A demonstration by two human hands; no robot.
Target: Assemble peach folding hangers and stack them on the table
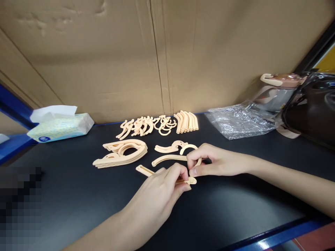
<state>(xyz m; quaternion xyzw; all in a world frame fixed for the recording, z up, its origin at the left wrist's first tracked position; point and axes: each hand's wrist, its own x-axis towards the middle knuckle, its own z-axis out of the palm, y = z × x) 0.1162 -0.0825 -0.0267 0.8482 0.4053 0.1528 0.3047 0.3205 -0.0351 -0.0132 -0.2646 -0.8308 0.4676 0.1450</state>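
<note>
At the centre of the frame, our left hand [164,186] pinches a slotted strip [145,170] between its fingers, low over the desk [78,191]; the strip's rounded tip sticks out past them, presumably left bare for reach. The fingers of our right hand [222,161] press together just beside that tip, apparently pinching a curved hook [188,146], though they partly hide the contact. Just behind lie a curved strip [167,159] and a bird-shaped piece [171,147], probably kept near for easy picking. Left of centre, matching frames [120,155] are stacked, likely to save room. Loose pieces [143,126] sit sorted in clusters by the cardboard [117,62].
</note>
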